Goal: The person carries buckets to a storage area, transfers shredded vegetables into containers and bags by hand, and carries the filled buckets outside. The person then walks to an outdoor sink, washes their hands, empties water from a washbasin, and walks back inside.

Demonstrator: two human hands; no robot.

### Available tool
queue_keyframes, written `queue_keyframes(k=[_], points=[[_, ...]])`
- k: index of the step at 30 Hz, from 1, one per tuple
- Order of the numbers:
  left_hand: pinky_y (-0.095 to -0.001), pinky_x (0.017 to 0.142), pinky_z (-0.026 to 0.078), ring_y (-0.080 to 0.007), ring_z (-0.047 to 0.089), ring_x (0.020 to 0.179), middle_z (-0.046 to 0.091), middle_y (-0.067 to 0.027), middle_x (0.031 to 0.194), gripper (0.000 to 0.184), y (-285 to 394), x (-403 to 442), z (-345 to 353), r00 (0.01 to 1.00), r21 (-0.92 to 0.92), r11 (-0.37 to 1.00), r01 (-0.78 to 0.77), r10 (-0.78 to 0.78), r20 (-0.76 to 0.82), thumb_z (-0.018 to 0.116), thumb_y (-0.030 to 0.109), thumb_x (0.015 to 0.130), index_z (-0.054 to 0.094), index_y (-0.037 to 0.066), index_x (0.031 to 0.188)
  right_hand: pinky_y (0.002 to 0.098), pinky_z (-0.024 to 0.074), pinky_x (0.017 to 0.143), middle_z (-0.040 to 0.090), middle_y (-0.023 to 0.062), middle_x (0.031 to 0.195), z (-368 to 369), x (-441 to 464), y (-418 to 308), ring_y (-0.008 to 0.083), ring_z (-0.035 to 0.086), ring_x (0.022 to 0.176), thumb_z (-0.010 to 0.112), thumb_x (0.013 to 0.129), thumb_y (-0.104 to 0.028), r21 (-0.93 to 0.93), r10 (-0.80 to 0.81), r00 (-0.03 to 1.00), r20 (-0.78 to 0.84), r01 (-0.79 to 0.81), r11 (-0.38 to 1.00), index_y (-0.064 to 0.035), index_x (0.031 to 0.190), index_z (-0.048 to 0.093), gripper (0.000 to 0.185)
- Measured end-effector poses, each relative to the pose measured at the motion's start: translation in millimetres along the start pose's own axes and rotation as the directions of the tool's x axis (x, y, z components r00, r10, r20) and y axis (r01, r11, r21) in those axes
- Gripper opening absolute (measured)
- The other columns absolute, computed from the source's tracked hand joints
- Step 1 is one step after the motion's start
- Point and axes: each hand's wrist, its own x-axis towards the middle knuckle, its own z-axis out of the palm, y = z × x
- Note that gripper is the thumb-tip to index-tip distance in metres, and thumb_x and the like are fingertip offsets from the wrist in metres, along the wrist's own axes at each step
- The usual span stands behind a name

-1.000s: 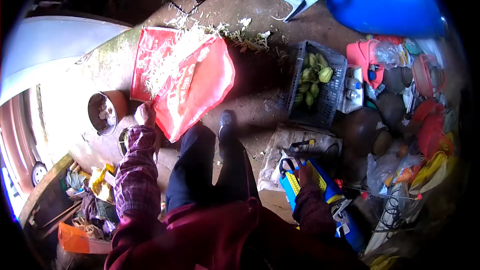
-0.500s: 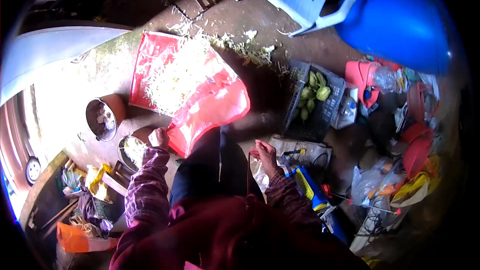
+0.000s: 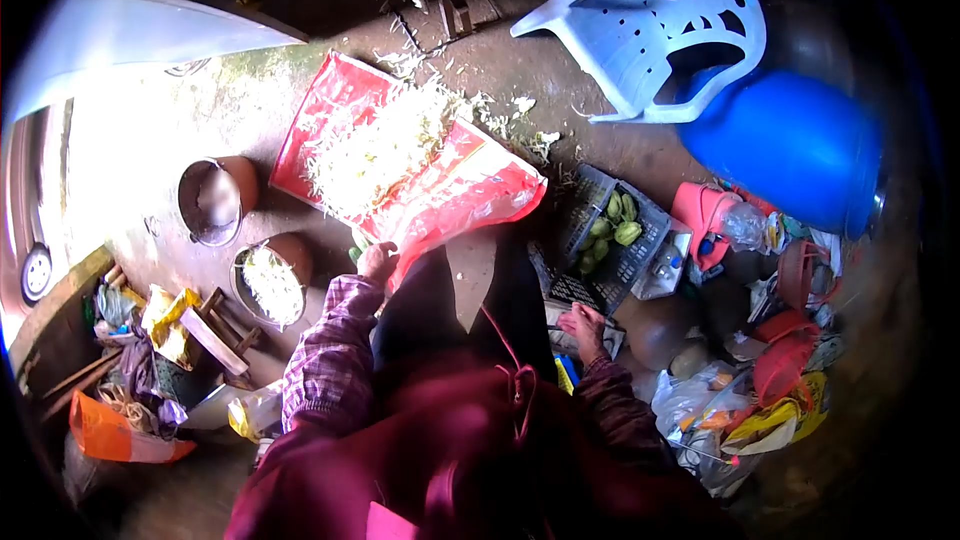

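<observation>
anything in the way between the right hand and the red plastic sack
Yes: in this view, the right leg in dark trousers lies between the right hand and the red plastic sack. The left hand holds the sack's near edge, nothing visible between.

red sack [image 3: 455, 202] partly hidden under pale shreds [image 3: 385, 155], contents [image 3: 217, 198] of upper bucket [image 3: 243, 183] blurred

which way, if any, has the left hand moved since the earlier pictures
Yes: the left hand has moved rightward in the view, farther from the bucket nearest the wheel at the left edge.
</observation>
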Motion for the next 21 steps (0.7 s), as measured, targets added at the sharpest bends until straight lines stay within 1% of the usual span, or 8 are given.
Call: queue_keyframes(k=[3,4,5,7,11,13,19,21], points=[[-0.0367,0.063,0.049,-0.0295,0.061,0.069,0.062,-0.0143,0.071,0.017,-9,-10,-9,0.991,-0.204,0.975,0.091,-0.108,-0.073,0.058,0.023,0.07,0.064,0.013,0.083,0.0272,0.0516,0.062,0.063,0.0149,0.08,-25,1,-19,0.0204,0.063,0.067,0.05,0.087,-0.029,0.02,-0.016,0.999,0.036,0.016,1.0,0.0027,0.1,0.051,0.035],[-0.0326,0.06,0.049,-0.0227,0.063,0.065,0.062,-0.0128,0.068,0.016,-20,-14,-5,0.98,-0.277,0.958,0.07,-0.117,-0.159,0.056,0.02,0.072,0.065,0.011,0.082,0.0273,0.0519,0.061,0.063,0.0145,0.078,-21,-11,-43,0.02,0.063,0.066,0.051,0.086,-0.03,-0.076,-0.024,1.0,0.003,0.024,0.997,0.0028,0.098,0.053,0.035],[-0.0288,0.059,0.048,-0.0154,0.061,0.062,0.062,-0.0101,0.067,0.016,-30,-18,-16,0.992,-0.473,0.876,0.096,-0.123,-0.026,0.054,0.015,0.072,0.065,0.008,0.082,0.0267,0.0517,0.06,0.063,0.0141,0.078,-25,-10,-51,0.0194,0.063,0.066,0.05,0.087,-0.029,-0.09,-0.077,0.996,0.052,0.082,0.993,0.0028,0.1,0.053,0.035],[-0.0264,0.056,0.047,-0.0118,0.058,0.06,0.062,-0.0078,0.067,0.017,-42,-36,-20,0.953,-0.461,0.878,0.131,-0.239,-0.186,0.056,0.015,0.074,0.064,0.003,0.083,0.0244,0.0502,0.055,0.063,0.0115,0.074,-25,-7,-70,0.0163,0.061,0.059,0.049,0.087,-0.029,-0.094,-0.125,0.992,0.023,0.126,0.988,0.0016,0.094,0.056,0.032],[-0.0252,0.05,0.045,-0.0119,0.053,0.053,0.058,-0.0048,0.061,0.023,-86,-80,-23,0.934,-0.76,0.643,0.094,-0.322,-0.156,0.059,0.021,0.077,0.06,0.001,0.087,0.0242,0.0502,0.055,0.063,0.0122,0.074,-41,12,-111,0.0167,0.061,0.059,0.052,0.085,-0.03,-0.077,-0.152,0.978,0.141,0.164,0.984,0.0013,0.102,0.054,0.036],[-0.0255,0.045,0.044,-0.0124,0.052,0.049,0.055,-0.0056,0.06,0.021,-112,-105,-5,0.87,-0.781,0.622,0.054,-0.413,-0.269,0.058,0.021,0.077,0.059,0.002,0.085,0.0266,0.0507,0.058,0.063,0.0129,0.076,-58,36,-124,0.0192,0.062,0.061,0.055,0.084,-0.03,-0.092,-0.153,0.97,0.189,0.172,0.981,-0.0009,0.103,0.053,0.035],[-0.0263,0.038,0.041,-0.0152,0.057,0.044,0.058,-0.0065,0.059,0.022,-39,-191,32,0.733,-0.722,0.546,0.425,-0.676,-0.08,0.055,0.023,0.078,0.061,0.003,0.085,0.0279,0.0514,0.059,0.063,0.0149,0.079,-137,94,-164,0.0221,0.063,0.065,0.054,0.084,-0.029,-0.021,-0.209,0.962,0.177,0.216,0.976,0.0001,0.108,0.05,0.038],[-0.0268,0.038,0.042,-0.0152,0.058,0.045,0.059,-0.0063,0.059,0.022,-5,-199,53,0.749,-0.734,0.499,0.461,-0.663,0.019,0.056,0.023,0.078,0.061,0.004,0.087,0.0274,0.0506,0.053,0.062,0.0149,0.072,-163,102,-176,0.0212,0.061,0.056,0.055,0.084,-0.027,0.064,-0.249,0.963,0.098,0.244,0.968,0.0013,0.096,0.054,0.031]])
